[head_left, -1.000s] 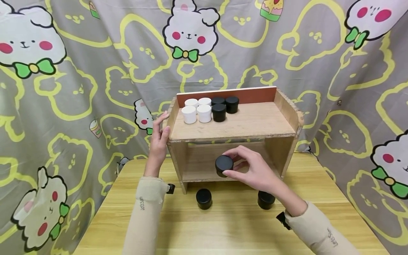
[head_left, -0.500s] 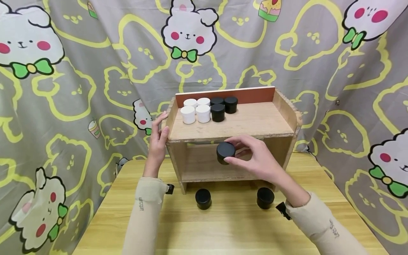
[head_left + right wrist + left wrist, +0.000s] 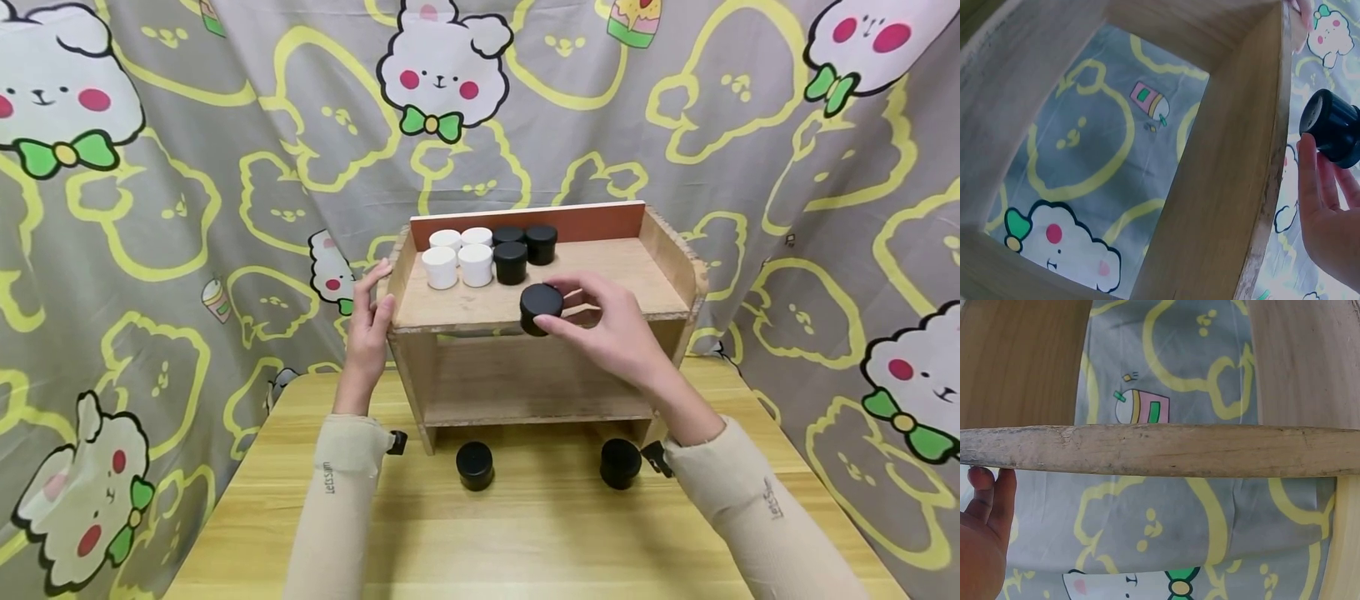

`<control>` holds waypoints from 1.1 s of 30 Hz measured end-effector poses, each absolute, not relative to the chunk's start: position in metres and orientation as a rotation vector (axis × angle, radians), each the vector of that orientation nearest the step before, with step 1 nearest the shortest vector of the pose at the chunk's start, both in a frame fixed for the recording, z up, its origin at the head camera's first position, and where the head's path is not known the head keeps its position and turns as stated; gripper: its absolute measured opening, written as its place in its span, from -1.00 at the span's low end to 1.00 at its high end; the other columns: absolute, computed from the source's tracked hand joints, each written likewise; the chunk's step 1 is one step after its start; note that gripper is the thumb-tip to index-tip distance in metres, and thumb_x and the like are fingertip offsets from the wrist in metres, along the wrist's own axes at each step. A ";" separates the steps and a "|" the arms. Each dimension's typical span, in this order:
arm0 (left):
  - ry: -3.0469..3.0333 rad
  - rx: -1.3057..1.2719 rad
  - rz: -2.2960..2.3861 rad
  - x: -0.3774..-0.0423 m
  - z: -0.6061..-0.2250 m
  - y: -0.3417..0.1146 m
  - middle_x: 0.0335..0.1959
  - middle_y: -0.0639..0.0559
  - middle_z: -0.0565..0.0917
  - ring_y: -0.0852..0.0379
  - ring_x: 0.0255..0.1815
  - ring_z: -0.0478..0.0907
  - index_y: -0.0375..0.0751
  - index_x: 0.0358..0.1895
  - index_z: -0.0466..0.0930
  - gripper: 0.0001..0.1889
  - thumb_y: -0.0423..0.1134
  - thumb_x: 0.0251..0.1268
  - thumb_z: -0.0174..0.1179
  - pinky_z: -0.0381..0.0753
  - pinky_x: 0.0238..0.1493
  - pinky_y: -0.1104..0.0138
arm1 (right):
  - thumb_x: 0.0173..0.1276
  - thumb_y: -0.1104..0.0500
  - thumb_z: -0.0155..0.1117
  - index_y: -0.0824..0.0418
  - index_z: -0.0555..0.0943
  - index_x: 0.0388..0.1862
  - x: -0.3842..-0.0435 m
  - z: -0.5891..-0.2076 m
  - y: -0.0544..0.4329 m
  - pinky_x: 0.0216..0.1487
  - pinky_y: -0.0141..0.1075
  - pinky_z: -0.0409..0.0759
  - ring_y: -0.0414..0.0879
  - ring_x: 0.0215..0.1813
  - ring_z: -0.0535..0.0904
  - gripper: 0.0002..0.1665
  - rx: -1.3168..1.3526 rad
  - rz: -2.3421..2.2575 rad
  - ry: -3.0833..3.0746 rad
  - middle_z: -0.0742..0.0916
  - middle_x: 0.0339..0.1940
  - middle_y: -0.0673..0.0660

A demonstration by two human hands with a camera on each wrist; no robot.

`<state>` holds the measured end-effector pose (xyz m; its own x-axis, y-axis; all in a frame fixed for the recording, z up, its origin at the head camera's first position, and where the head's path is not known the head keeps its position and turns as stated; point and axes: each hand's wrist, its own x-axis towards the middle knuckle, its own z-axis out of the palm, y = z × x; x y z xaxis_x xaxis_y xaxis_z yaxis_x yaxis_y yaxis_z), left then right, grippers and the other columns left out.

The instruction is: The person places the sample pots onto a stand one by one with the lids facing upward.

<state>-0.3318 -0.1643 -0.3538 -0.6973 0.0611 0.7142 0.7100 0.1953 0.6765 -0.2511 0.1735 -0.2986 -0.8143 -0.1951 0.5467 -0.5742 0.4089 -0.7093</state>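
My right hand [image 3: 618,333] pinches a black lidded jar [image 3: 540,307] between thumb and fingers, level with the front edge of a wooden two-tier shelf [image 3: 600,283]. In the right wrist view this black jar [image 3: 1333,128] is held beside the shelf board. My left hand [image 3: 366,333] rests against the shelf's left side panel; the left wrist view shows its fingers [image 3: 1002,500] touching a board edge. On the top tier stand several white jars [image 3: 476,265] in two rows at the left. Right beside them are three black jars [image 3: 511,263].
Two more black jars stand on the wooden table [image 3: 495,542] before the shelf: one black jar [image 3: 474,466] at left, another black jar [image 3: 620,463] at right. Low side walls and a red-brown back board [image 3: 592,223] border the top tier. A patterned curtain [image 3: 225,208] hangs behind.
My right hand has lifted the black jar from in front of the lower tier up to the top tier's front edge, drifting slightly right. The left hand stays on the side panel.
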 end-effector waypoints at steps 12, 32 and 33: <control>-1.903 -0.747 -1.547 -0.340 -0.359 -0.168 0.62 0.05 0.27 0.07 0.66 0.13 -0.16 0.50 0.28 -0.53 -0.29 0.61 -0.05 0.14 0.56 -0.09 | 0.34 0.00 0.51 0.10 0.62 0.30 -0.289 -0.280 0.181 0.02 -0.21 0.67 0.05 0.02 0.73 -0.41 0.470 1.299 -2.306 0.70 0.10 0.16; -1.907 -0.738 -1.543 -0.341 -0.360 -0.169 0.62 0.00 0.27 0.06 0.66 0.13 -0.16 0.49 0.30 -0.54 -0.26 0.60 -0.05 0.16 0.55 -0.07 | 0.31 -0.04 0.50 0.17 0.61 0.28 -0.329 -0.276 0.172 0.17 -0.04 0.58 0.14 0.09 0.70 -0.38 0.286 1.282 -2.336 0.72 0.10 0.25; -1.907 -0.739 -1.540 -0.341 -0.359 -0.169 0.62 -0.01 0.28 0.06 0.66 0.13 -0.17 0.48 0.30 -0.54 -0.26 0.60 -0.05 0.16 0.55 -0.06 | 0.32 -0.04 0.50 0.18 0.62 0.27 -0.330 -0.276 0.172 0.17 -0.04 0.58 0.14 0.09 0.70 -0.38 0.285 1.276 -2.336 0.72 0.10 0.26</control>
